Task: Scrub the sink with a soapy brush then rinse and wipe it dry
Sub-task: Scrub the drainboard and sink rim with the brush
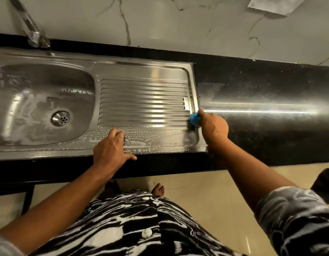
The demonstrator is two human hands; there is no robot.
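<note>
The right hand (213,126) gripped a blue brush (194,119) at the right end of the sink (49,150), where steel met the black counter (261,100). Its fingers curled round the handle and were mostly hidden behind the back of the hand, so only the blue top and some dark, blurred bristles showed, pressed on the drainboard (141,100) corner. The left hand (110,146) rested on the sink's front rim and held nothing. Its fingers lay close together and bent down onto the wet steel, their tips hard to make out, and the thumb stretched aside along the edge. Suds (141,140) beaded the strip in front of the ribs and smeared the basin (40,97) round the drain (60,118). The basin's left side was cut off by the frame. The tap (29,24) was blurred and its upper part out of view, as was most of a pale sheet (270,4) on the wall
</note>
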